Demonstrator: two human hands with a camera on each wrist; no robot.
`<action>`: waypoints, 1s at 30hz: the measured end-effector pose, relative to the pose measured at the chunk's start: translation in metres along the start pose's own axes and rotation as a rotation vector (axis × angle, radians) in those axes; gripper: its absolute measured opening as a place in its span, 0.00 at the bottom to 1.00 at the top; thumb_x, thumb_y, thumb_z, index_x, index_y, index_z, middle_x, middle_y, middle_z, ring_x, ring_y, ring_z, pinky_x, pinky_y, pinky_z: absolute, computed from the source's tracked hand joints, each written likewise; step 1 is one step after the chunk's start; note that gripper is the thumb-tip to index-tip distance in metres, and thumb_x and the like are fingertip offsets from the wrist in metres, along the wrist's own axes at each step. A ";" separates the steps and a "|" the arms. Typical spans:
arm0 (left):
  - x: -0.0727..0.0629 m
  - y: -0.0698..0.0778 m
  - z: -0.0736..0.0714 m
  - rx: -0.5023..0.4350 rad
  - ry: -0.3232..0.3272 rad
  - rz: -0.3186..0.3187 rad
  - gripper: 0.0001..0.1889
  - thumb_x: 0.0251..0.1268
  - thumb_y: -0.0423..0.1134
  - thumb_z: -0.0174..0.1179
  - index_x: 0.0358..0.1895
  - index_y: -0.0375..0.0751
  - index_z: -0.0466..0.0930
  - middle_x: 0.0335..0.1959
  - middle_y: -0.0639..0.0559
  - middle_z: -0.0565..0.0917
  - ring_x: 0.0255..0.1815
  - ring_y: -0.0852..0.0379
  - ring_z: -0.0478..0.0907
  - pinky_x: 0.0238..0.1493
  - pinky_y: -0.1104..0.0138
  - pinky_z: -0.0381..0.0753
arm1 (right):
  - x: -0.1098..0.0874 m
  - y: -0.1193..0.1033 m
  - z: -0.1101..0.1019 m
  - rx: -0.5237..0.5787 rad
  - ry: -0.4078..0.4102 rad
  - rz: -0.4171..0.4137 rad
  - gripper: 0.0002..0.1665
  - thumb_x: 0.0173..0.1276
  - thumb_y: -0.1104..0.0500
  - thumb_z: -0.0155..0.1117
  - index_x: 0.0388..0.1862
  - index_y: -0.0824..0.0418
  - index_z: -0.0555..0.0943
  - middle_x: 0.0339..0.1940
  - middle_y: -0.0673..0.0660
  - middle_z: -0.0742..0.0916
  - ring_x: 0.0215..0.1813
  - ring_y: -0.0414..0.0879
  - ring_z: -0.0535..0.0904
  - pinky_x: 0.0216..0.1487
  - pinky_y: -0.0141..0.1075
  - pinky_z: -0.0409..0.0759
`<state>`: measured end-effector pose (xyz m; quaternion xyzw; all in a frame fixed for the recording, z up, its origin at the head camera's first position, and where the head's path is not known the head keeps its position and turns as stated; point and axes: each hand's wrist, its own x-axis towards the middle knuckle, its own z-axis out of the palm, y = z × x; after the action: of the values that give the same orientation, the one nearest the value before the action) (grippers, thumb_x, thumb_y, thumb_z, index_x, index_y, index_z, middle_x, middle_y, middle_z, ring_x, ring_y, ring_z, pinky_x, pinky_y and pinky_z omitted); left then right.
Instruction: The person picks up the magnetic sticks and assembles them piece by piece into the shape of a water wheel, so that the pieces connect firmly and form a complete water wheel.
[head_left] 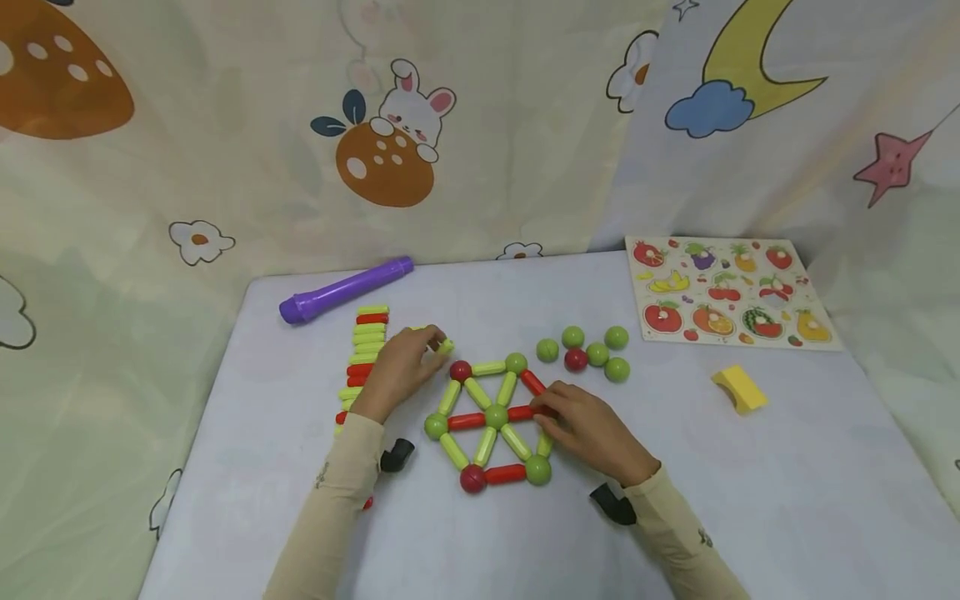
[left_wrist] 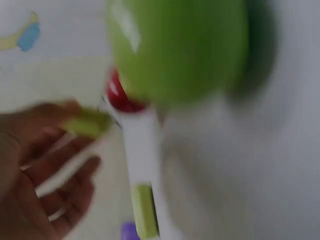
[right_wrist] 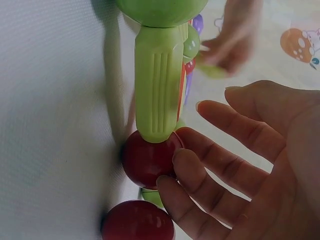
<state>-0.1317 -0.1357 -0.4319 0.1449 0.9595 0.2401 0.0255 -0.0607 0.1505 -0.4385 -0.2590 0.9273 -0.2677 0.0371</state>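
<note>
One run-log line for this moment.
left hand: pinches lime rod | right hand: touches red ball | ball-and-rod hexagon: on table

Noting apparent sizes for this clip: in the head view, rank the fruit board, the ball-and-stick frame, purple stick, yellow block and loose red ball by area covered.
1. Fruit board
2. Ball-and-stick frame, partly hidden by the right hand
3. Purple stick
4. Yellow block
5. Loose red ball

A lime rod point(head_left: 447, 346) is pinched near a flat red and green hexagon point(head_left: 497, 416).
</note>
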 end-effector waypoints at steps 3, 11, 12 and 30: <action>-0.020 0.020 0.001 -0.274 -0.024 0.109 0.13 0.59 0.41 0.67 0.46 0.45 0.78 0.40 0.54 0.85 0.44 0.52 0.79 0.49 0.57 0.78 | 0.000 0.000 -0.001 0.002 -0.001 0.007 0.10 0.62 0.58 0.69 0.43 0.53 0.83 0.34 0.41 0.78 0.35 0.36 0.71 0.37 0.31 0.77; -0.045 0.047 0.032 -0.342 -0.077 0.182 0.15 0.56 0.41 0.70 0.45 0.49 0.77 0.37 0.60 0.81 0.43 0.61 0.81 0.46 0.63 0.81 | 0.000 0.002 0.000 0.026 0.000 0.015 0.10 0.63 0.59 0.69 0.44 0.53 0.83 0.36 0.42 0.79 0.36 0.37 0.73 0.39 0.32 0.78; -0.046 0.048 0.035 -0.333 -0.080 0.171 0.15 0.56 0.42 0.70 0.45 0.50 0.77 0.37 0.61 0.81 0.42 0.61 0.81 0.46 0.65 0.81 | 0.000 0.002 0.000 0.026 0.003 0.012 0.10 0.62 0.59 0.69 0.44 0.53 0.83 0.36 0.42 0.79 0.36 0.37 0.73 0.39 0.32 0.78; -0.048 0.044 0.048 -0.392 -0.086 0.142 0.16 0.58 0.42 0.69 0.48 0.51 0.78 0.38 0.62 0.82 0.41 0.65 0.79 0.47 0.69 0.80 | 0.020 0.035 -0.021 -0.143 0.203 0.133 0.21 0.61 0.59 0.69 0.54 0.59 0.79 0.50 0.59 0.79 0.33 0.48 0.79 0.32 0.42 0.82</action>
<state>-0.0684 -0.0909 -0.4551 0.2143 0.8800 0.4169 0.0770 -0.0981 0.1762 -0.4374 -0.1704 0.9582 -0.2225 -0.0577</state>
